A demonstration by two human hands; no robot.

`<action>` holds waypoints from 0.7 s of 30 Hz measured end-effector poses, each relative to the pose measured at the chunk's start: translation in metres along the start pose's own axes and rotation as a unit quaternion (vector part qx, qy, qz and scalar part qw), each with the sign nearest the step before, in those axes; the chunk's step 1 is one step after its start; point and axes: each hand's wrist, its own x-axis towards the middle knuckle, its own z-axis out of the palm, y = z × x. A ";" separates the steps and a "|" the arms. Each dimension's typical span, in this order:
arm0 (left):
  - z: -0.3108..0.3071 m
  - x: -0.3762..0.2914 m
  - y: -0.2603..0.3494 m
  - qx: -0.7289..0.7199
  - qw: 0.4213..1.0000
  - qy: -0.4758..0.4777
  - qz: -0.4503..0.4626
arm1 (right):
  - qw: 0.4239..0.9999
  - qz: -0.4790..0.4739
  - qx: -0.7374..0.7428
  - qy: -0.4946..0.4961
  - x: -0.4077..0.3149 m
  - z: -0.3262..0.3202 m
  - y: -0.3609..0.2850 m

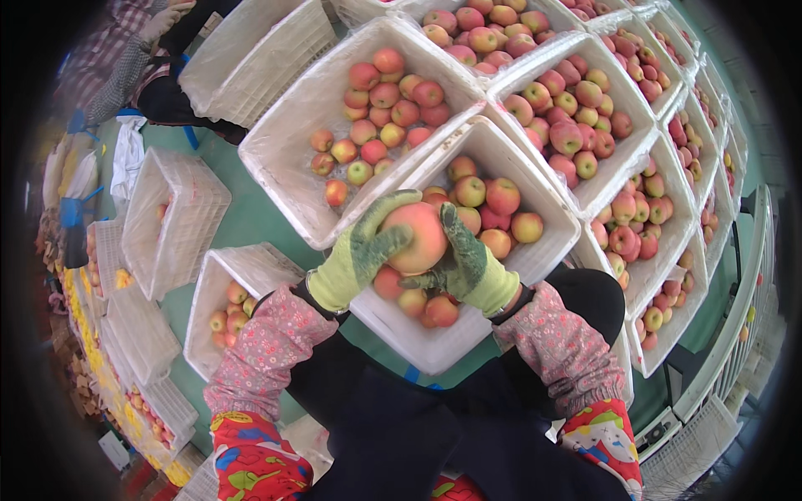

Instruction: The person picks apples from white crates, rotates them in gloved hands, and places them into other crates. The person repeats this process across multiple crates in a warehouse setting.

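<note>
A large red-and-yellow apple is held up between my two gloved hands, above a white plastic crate lying before my lap. My left hand, in a light green glove with a darker coated palm, wraps the apple's left side. On the other side, my right hand in a matching glove cups its right edge, fingers at the top and beneath. More apples lie loose inside the crate below; my hands hide some of them.
Beyond it stands a plastic-lined crate part filled with apples, and rows of apple crates continue rightward. On the left are smaller crates on the green floor. A co-worker's gloved hand shows upper left. A metal rail curves along the right.
</note>
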 end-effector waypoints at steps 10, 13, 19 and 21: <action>0.044 0.000 -0.010 -0.092 0.994 0.045 0.035 | 0.992 -0.105 -0.027 0.058 -0.010 0.000 0.009; 0.048 0.009 -0.017 0.089 0.991 0.100 0.010 | 0.982 -0.137 -0.122 0.046 -0.023 0.000 0.012; 0.022 0.015 -0.012 -0.238 0.965 0.105 0.027 | 0.928 -0.240 -0.279 0.058 -0.027 0.023 0.008; 0.015 0.018 -0.013 -0.364 0.928 0.078 0.020 | 0.911 -0.261 -0.307 0.091 -0.018 0.032 0.006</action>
